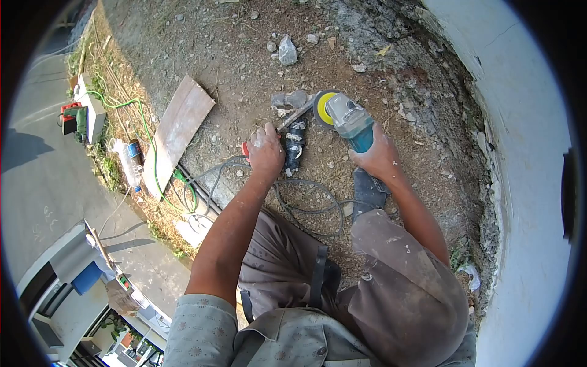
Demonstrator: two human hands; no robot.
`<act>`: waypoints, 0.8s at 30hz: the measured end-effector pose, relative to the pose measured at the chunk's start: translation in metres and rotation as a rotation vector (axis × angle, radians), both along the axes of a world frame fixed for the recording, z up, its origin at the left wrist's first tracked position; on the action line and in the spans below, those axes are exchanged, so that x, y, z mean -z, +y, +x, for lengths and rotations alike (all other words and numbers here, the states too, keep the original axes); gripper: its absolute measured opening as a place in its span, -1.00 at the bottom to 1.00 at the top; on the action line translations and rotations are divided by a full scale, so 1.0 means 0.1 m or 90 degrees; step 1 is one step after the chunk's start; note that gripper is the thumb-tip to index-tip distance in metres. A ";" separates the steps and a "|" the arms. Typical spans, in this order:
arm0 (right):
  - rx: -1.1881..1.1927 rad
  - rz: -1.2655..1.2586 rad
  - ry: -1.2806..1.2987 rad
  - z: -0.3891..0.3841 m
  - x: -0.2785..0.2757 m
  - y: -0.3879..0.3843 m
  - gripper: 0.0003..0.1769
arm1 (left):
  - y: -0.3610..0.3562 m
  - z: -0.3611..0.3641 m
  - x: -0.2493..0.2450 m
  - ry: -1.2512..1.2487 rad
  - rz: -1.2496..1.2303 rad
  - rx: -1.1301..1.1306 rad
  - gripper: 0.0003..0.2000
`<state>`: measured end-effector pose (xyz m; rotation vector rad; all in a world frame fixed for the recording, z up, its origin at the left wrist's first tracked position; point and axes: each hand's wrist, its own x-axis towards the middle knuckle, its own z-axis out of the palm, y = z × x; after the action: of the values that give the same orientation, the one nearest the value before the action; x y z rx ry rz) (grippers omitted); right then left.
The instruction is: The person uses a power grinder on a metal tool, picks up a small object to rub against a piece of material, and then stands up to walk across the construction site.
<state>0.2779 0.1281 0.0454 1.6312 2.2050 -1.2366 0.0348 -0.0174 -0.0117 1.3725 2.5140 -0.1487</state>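
Observation:
My right hand (378,154) is wrapped round the teal body of an angle grinder (351,117). A yellow disc (323,109) is fitted at its head. My left hand (267,153) is closed on a narrow grey bar (298,113), whose far end meets the disc's edge in this view. A bit of red (246,150) shows beside the left fingers; the part inside the fist is hidden. Just right of that hand, a dark shoe (294,148) with whitish patches rests on the dirt. Another dark shoe (369,188) is below the grinder.
A grey cable (309,231) loops over the ground near my legs. Left lies a wooden board (177,131) with a green cord (144,119) across it, beside bottles (134,153). Stones (287,50) dot the dirt ahead. A white wall (520,122) stands at right.

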 end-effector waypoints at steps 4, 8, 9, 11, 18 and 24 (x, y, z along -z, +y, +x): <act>-0.031 0.019 -0.012 0.03 0.06 -0.05 -0.05 | 0.00 0.00 0.01 0.002 0.002 -0.003 -0.81; -0.021 0.028 -0.004 0.01 0.03 -0.06 -0.07 | -0.01 0.00 0.03 0.004 0.010 0.002 -0.82; -0.015 0.037 0.003 0.01 0.03 -0.05 -0.07 | -0.01 0.00 0.02 0.002 0.007 0.001 -0.82; -0.008 0.025 0.006 0.00 -0.01 -0.03 -0.08 | -0.01 0.01 0.00 -0.002 0.000 -0.002 -0.82; -0.037 0.053 0.015 0.00 0.03 -0.10 -0.08 | -0.01 0.01 -0.01 -0.001 0.003 -0.001 -0.84; -0.015 0.066 -0.001 -0.07 0.06 -0.02 -0.04 | -0.01 0.01 0.00 0.000 0.003 0.002 -0.83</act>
<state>0.2714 0.1260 0.0399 1.6368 2.3175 -1.1326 0.0355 -0.0188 -0.0113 1.3783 2.5130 -0.1440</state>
